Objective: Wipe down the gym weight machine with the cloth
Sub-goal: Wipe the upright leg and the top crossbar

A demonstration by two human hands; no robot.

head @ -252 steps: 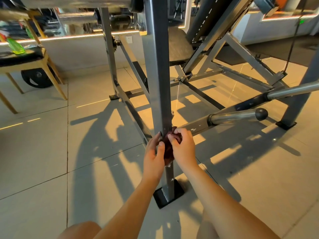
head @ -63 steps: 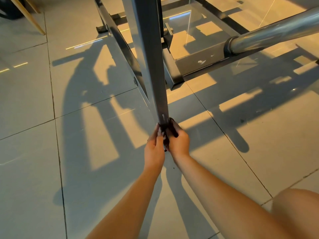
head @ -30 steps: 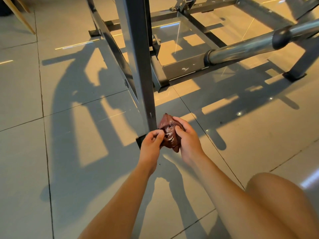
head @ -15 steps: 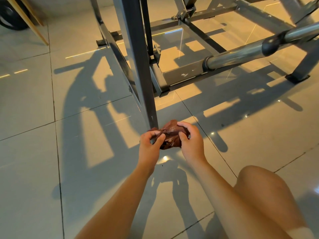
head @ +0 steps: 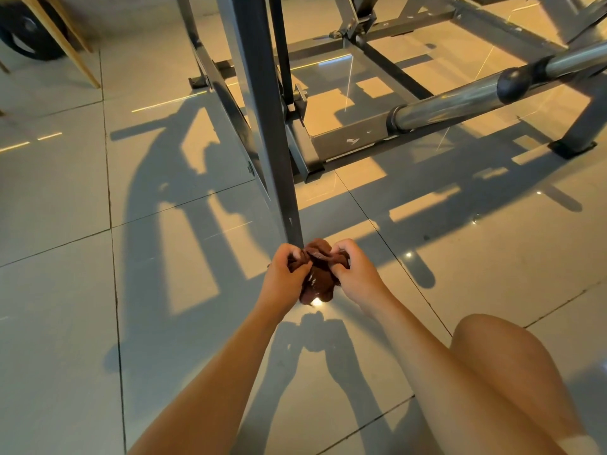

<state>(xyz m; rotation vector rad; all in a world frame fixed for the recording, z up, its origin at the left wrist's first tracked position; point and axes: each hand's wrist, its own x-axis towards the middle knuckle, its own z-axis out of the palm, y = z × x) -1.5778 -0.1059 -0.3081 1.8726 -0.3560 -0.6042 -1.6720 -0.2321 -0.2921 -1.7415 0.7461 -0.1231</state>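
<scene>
Hanging between left hand [head: 284,274] and right hand [head: 354,274], bunched cloth [head: 320,279]

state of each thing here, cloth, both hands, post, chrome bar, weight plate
cloth: bunched up, held between both hands at the foot of the post
left hand: fingers curled, gripping the cloth
right hand: fingers curled, gripping the cloth
upright post: standing, foot hidden behind the hands
chrome bar: bare, no plate loaded
weight plate: standing on edge, far left

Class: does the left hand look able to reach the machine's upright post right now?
Probably yes: the left hand, gripping the brown cloth, sits beside the upright post, nothing between them.
</scene>
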